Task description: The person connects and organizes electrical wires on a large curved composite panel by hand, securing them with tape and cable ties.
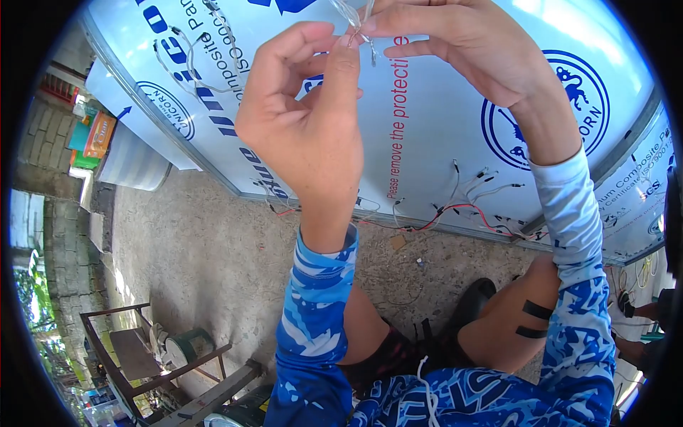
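Note:
A bundle of thin, clear-coated wires [346, 10] is held up near the top edge of the head view, over a white printed panel [434, 135]. My left hand [306, 114] pinches the wires between thumb and fingertips, where copper-coloured strands show. From the right, my right hand [469, 53] closes its thumb and forefinger on the same wires, close to the left thumb; its other fingers are loosely bent. One short wire end [373, 54] hangs below the pinch. The upper part of the bundle is cut off by the frame.
Black-tipped wires [466, 186] and a red wire [484, 218] lie along the panel's near edge. More thin wires [191, 60] rest at its upper left. A rusty metal frame [142, 384] stands at lower left, colourful boxes [99, 135] beyond. Another person's limbs [644, 311] show at right.

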